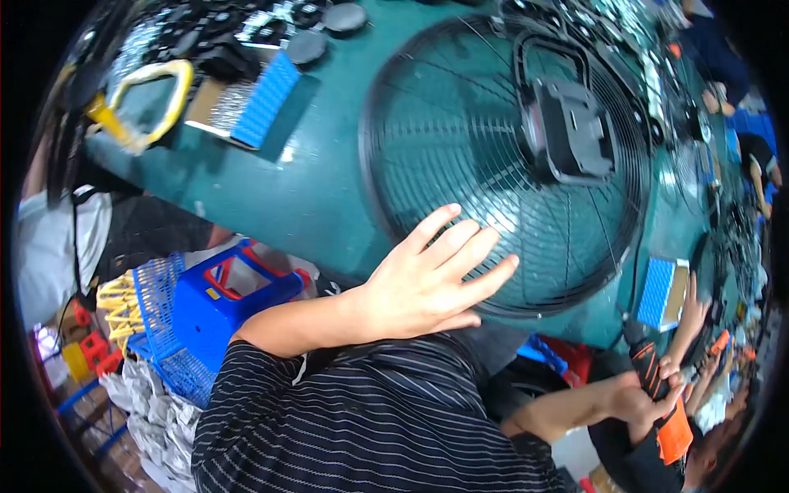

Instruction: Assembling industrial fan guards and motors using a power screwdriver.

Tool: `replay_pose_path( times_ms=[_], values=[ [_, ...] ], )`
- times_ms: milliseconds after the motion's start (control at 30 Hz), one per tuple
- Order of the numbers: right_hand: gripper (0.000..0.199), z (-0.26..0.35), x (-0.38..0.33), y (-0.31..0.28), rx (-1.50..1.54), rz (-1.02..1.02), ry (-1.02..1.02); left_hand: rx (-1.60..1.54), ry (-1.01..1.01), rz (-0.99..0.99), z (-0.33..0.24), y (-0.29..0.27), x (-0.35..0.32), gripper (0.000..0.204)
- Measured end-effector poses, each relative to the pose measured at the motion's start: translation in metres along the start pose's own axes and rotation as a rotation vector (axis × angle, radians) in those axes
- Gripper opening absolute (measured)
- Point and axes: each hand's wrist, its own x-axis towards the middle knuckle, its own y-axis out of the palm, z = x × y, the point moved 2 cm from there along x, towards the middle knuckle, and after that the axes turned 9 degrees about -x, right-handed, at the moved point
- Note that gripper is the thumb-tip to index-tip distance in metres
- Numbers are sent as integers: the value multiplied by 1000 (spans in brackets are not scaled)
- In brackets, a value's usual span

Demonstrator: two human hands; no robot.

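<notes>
My left hand (427, 279) is open, palm down with fingers spread, at the near edge of a round black wire fan guard (371, 156) lying on the green table. On the guard's far right part sits a black motor housing (579, 135) with a loop-shaped black bracket (516, 70). Off to the right, beyond the table edge, my right hand (637, 404) is closed around a black and orange power screwdriver (648, 368). Its tip is hard to make out.
An open blue box of small metal screws (267, 99) and a yellow tape-like ring (185, 90) lie at the left. Black round parts (345, 18) crowd the back. Another person's hand (694, 306) reaches by a second blue box (656, 292). Blue baskets (168, 329) stand below left.
</notes>
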Motion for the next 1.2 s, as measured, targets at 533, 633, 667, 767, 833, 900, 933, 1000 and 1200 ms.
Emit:
replay_pose_path(
  times_ms=[533,633,667,767,833,900,933,1000,1200],
  values=[
    [31,-10,-28,44,-434,300,-202,607,-924,154,184,-203,-45,16],
    [30,-9,-30,55,-383,331,-200,595,-981,107,187,-202,-53,16],
    [30,-6,-32,58,-357,350,-191,601,-949,91,187,-202,-56,17],
    [30,4,-35,68,-265,418,-147,570,-976,17,184,-204,-65,17],
    [30,12,-38,71,-209,463,-118,547,-939,-39,179,-204,-68,17],
    [30,17,-41,72,-154,508,-72,547,-885,-104,172,-205,-69,17],
    [29,18,-42,72,-120,529,-46,566,-871,-130,168,-205,-70,18],
    [29,20,-45,75,-62,567,0,557,-830,-231,159,-208,-72,19],
    [29,29,-48,76,130,691,185,-87,-444,-797,119,-193,-93,14]
  ],
)
